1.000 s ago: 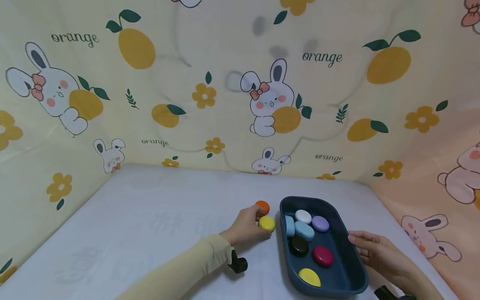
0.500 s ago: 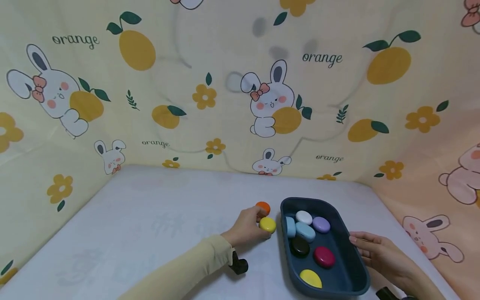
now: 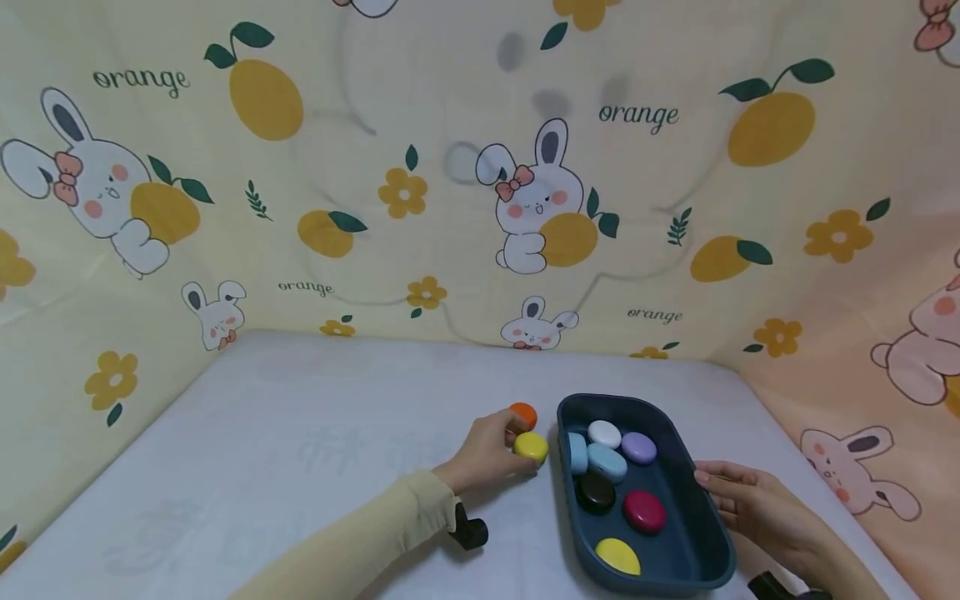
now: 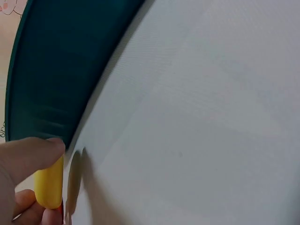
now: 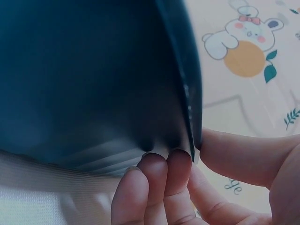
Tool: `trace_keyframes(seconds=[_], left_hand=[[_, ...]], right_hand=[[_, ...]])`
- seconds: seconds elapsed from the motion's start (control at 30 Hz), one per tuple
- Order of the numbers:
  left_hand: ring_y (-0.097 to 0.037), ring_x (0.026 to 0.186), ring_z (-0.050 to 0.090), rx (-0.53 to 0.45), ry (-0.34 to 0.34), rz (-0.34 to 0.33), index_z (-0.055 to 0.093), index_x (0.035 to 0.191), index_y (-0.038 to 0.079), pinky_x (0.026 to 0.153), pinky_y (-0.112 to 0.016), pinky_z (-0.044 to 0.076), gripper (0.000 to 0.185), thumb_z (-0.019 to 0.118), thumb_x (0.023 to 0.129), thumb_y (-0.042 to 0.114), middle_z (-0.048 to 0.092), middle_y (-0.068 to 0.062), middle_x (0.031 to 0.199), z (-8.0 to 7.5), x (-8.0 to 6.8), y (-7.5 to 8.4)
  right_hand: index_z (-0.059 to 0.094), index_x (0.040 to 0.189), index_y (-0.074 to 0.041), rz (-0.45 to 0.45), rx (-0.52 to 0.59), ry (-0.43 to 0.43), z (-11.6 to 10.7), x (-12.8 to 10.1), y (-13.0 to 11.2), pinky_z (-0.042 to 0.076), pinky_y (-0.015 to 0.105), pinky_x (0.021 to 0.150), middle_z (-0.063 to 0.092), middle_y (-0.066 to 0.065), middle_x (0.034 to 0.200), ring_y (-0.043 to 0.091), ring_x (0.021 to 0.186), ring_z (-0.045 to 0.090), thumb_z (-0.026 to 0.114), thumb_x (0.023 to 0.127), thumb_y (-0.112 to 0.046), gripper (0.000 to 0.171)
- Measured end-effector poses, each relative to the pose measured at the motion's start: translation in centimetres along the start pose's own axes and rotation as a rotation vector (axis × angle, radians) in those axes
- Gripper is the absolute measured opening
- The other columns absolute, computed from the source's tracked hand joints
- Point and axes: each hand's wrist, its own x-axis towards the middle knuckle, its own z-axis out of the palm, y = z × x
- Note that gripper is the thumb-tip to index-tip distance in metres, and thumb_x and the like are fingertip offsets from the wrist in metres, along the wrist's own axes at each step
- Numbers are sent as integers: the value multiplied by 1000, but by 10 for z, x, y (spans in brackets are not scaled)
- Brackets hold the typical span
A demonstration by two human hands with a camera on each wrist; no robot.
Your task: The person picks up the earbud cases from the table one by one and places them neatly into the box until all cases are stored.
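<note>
My left hand (image 3: 483, 454) pinches a glossy yellow disc (image 3: 531, 447) between thumb and fingers, just left of the dark blue tray. In the left wrist view the yellow disc (image 4: 48, 185) stands on edge under the thumb. An orange disc (image 3: 523, 415) shows just beyond the fingers; whether they touch it I cannot tell. My right hand (image 3: 772, 508) holds the right side of the tray (image 3: 686, 533). In the right wrist view the thumb is at the rim and fingertips (image 5: 178, 164) press the outer wall of the tray (image 5: 93, 93).
Inside the tray lie a white disc (image 3: 604, 434), a purple one (image 3: 639, 447), two light blue ones (image 3: 607, 462), a black one (image 3: 596, 492), a dark red one (image 3: 644, 512) and a yellow one (image 3: 618, 556). A white cloth (image 3: 337, 417) covers the table; patterned curtains (image 3: 450, 250) surround it.
The head view shifts slightly. Both hands, the yellow disc and the tray keep their places relative to one another.
</note>
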Motion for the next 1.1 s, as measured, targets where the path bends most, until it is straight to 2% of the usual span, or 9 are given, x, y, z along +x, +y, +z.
trace_keyframes(seconds=[0.33,0.63,0.93,1.1], left_hand=[[-16,92,57,-23,26,10,62,115,5,78,-24,51,48,86,77,20,63,3,107,-7,-7,2],[-17,92,59,-73,26,-22,63,113,9,77,-26,52,47,87,74,22,63,6,103,-10,-21,7],[-15,97,58,-57,52,26,63,118,6,80,-29,52,52,86,76,26,64,5,109,-18,-27,7],[-16,98,58,-61,68,48,63,116,8,78,-31,51,48,85,77,27,64,6,108,-22,-29,10]], right_hand=[[67,116,-13,-13,-4,-17,-2,-2,2,54,38,86,69,1,106,23,92,64,57,102,-28,23],[65,120,-8,4,-22,11,0,0,0,53,40,85,69,5,107,25,94,63,58,101,-28,29],[66,117,-11,-5,-5,-5,-1,0,1,54,39,85,70,2,105,24,92,64,58,101,-27,24],[66,118,-10,-5,-4,-6,0,-1,1,54,39,86,70,2,105,24,93,64,58,101,-28,25]])
